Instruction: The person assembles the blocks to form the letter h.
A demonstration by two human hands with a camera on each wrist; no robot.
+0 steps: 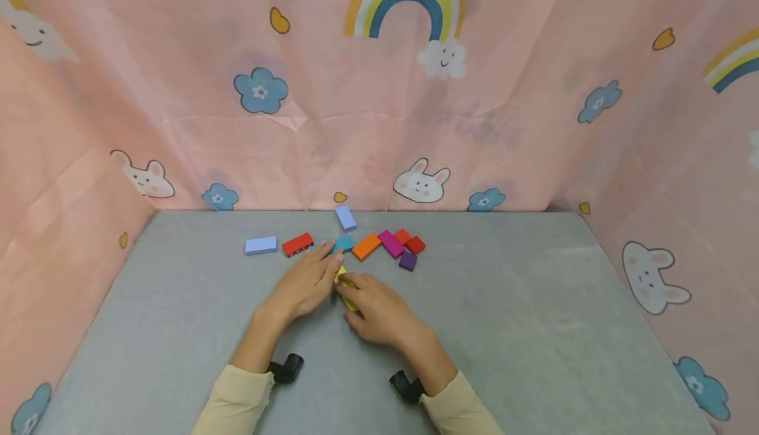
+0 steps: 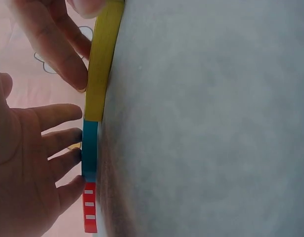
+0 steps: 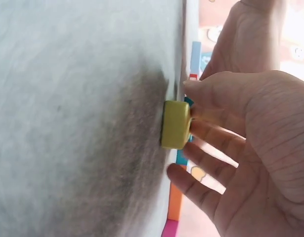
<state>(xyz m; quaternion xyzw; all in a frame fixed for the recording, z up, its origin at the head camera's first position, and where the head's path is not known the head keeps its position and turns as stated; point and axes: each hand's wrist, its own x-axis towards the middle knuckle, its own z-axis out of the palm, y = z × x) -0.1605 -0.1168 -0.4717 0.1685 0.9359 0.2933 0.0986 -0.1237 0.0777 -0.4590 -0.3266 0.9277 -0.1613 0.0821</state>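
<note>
Pink cloth with rainbows and bunnies hangs behind a grey worktop, and the head cam shows a bunch of blocks lying on it. Left to right you've got a pale blue block, a red block, a blue block partly covered by the left hand, then an orange block, a magenta block, two small red pieces and a purple piece. One more pale blue one sits further back. The yellow block is mid-worktop, on the near side of the blue one, with the right hand over it.

Left wrist cam: left hand's fingers are pretty straight and spread apart, tips at the blue block. Red block with white squares shows below that, yellow above.

Right wrist cam: yellow block's end-on, right hand's fingers spaced out with a couple of tips at it, thumb close by. Honestly can't tell if it's pinched or just touched.
</note>
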